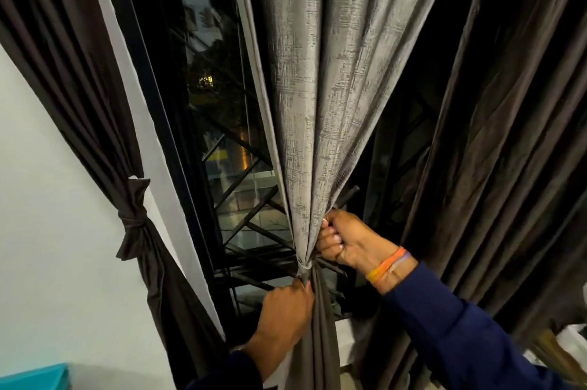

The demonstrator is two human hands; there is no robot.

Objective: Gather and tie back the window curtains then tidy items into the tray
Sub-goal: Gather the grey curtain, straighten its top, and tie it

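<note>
Grey curtain (320, 110) gathered to a narrow neck in front of the window grille (235, 148), cinched by a tie-back band (304, 269). Below the neck the cloth hangs in one dark tail.

Our left hand (286, 307) sits just under the band, fingers curled round the tail. Our right hand (346, 240) is above and to the right of the neck, fingers curled tight on the folds, with what looks like the band's end pinched inside; we cannot tell for sure.

Dark curtain on the left (95, 103) already knotted with its own tie (135, 218). Dark curtain on the right (495, 135) hangs loose. A teal edge, possibly the tray (41, 375), shows at bottom left, well apart from the hands.

Our judgement for this step:
- keep the left hand holding the bundle firm so the pleats stay stacked
- draw the band snug with the right, pulling level rather than down
- avoid catching cloth on the grille bars
- check the neck sits at a height matching the left knot
</note>
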